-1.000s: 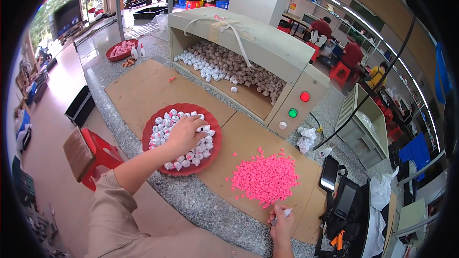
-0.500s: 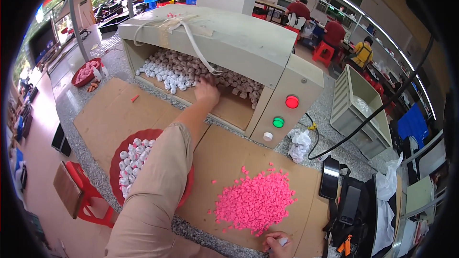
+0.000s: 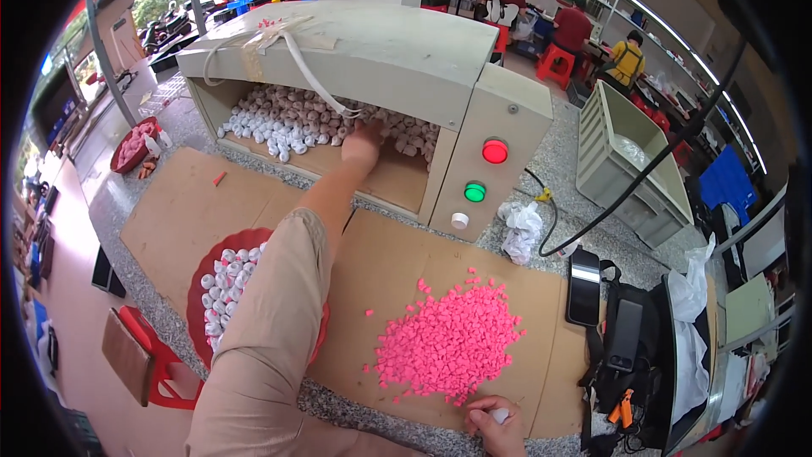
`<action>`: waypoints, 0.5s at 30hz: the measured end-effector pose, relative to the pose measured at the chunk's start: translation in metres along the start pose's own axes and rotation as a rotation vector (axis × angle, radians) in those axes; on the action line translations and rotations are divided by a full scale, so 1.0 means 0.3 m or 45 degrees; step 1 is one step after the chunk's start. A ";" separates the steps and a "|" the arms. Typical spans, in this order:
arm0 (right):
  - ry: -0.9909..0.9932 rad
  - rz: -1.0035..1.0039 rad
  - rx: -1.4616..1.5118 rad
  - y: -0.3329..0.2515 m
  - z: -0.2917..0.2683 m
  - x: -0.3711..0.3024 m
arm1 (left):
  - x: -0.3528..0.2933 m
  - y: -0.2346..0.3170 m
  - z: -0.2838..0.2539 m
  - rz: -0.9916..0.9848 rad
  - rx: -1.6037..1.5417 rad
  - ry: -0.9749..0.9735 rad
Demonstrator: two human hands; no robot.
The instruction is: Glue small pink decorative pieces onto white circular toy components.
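My left hand reaches far forward into the opening of a beige machine, down among the heap of small white caps inside; its fingers are hidden there. Its sleeved arm crosses over a red bowl filled with the same white caps. My right hand rests at the near table edge, fingers closed on one small white cap. Just beyond it lies a pile of small pink pieces on a cardboard sheet.
The machine front has a red light, a green light and a white knob. A crumpled white rag, a black cable, a phone and a grey crate lie right. Red stools stand left; people sit far behind.
My left hand left the red bowl and stretched forward into the machine's opening among the white caps. My right hand stayed at the table edge near the pink pile.
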State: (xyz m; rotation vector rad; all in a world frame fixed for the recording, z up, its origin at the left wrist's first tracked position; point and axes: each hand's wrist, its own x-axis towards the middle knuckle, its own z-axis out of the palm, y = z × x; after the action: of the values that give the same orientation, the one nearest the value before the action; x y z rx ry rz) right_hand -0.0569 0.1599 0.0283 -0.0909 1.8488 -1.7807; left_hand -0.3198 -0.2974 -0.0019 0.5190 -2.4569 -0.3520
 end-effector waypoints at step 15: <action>-0.150 -0.029 0.185 0.025 -0.014 -0.010 | 0.031 -0.099 -0.105 -0.499 -0.951 -0.181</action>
State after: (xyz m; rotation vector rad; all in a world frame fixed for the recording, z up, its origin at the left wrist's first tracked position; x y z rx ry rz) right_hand -0.0538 0.1659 0.0221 -0.1584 1.6381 -1.8775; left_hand -0.2994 -0.3320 0.0169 0.6419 -2.1117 -1.4289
